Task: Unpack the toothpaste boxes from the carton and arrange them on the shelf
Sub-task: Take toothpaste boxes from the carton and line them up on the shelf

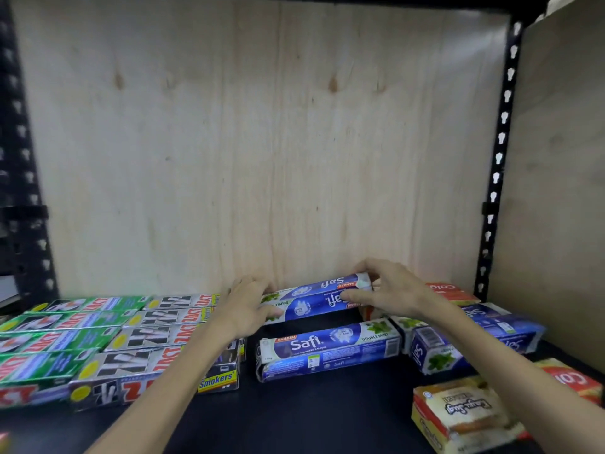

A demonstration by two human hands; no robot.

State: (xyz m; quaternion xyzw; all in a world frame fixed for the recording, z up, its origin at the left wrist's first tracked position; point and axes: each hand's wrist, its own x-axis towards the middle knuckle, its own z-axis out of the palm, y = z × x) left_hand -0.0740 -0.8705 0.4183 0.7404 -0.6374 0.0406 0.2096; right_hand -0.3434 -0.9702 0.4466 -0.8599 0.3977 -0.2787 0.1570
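Note:
Two blue Safi toothpaste boxes (314, 298) lie side by side near the back of the dark shelf (327, 407), against the plywood back panel. My left hand (247, 306) grips their left end and my right hand (389, 290) grips their right end. Another Safi box (327, 350) lies in front of them on the shelf. Further Safi boxes (458, 339) sit tilted to the right, partly behind my right forearm. The carton is not in view.
Rows of green Zact boxes (55, 335) and silver Zact Smokers boxes (157, 339) fill the shelf's left side. Red Colgate boxes (451, 293) lie at the back right and front right. A yellow box (458, 417) sits front right. Black perforated uprights (497, 158) flank the bay.

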